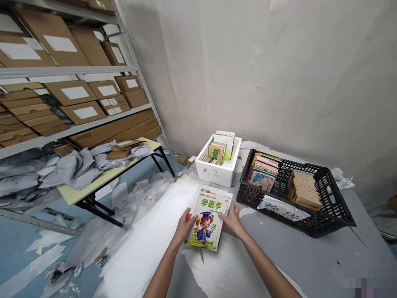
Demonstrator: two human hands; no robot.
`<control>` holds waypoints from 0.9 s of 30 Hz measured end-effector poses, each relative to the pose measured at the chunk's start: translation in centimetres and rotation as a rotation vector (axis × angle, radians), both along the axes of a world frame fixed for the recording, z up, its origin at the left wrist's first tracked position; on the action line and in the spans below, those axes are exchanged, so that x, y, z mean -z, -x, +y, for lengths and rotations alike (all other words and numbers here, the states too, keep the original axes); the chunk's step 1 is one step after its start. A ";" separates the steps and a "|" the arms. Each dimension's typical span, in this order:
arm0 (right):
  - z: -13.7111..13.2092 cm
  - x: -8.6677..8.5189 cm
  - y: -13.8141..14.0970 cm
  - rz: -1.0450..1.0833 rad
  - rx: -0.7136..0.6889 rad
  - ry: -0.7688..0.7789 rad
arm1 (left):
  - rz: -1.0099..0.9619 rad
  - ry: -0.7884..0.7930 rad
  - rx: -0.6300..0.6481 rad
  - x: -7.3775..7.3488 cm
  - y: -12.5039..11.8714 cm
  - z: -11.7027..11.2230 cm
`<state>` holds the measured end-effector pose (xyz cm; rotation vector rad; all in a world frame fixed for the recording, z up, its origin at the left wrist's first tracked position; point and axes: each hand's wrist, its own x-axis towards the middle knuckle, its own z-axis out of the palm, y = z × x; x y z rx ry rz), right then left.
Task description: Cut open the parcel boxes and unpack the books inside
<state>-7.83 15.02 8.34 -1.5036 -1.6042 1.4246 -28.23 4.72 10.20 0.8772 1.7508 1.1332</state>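
A white children's math book (pixel 208 221) with a cartoon figure in a blue graduation cap is held cover up above the grey table (pixel 266 256). My left hand (pixel 185 225) grips its left edge, thumb on the cover and fingers underneath. On the opposite edge, my right hand (pixel 232 217) holds it the same way. Whether more books lie under this one I cannot tell. White foam wrapping sheet (pixel 145 240) spreads to the left of the book, and a further white sheet (pixel 214 265) lies below it.
Beyond the book stands a white foam box (pixel 214 176) with books. A black plastic crate (pixel 335 207) at right holds books and stacked cards. Grey parcels (pixel 80 165) cover a yellow side table (pixel 74 194). Metal shelves (pixel 102 70) carry cardboard boxes; scraps litter the blue floor.
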 end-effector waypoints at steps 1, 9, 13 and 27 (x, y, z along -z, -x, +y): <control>1.3 -2.3 -0.3 -0.110 -0.003 -0.207 | -0.039 -0.074 0.036 -1.3 0.3 0.8; 10.6 -20.3 0.6 -0.645 -0.340 -0.838 | -0.124 -0.372 0.207 -7.5 2.5 11.0; 16.0 -24.5 2.7 -0.744 -0.490 -0.607 | -0.168 -0.425 0.254 -8.4 3.8 17.1; 32.2 -28.8 4.5 -0.876 -0.234 -0.831 | 0.615 -0.339 0.389 -10.9 10.1 42.3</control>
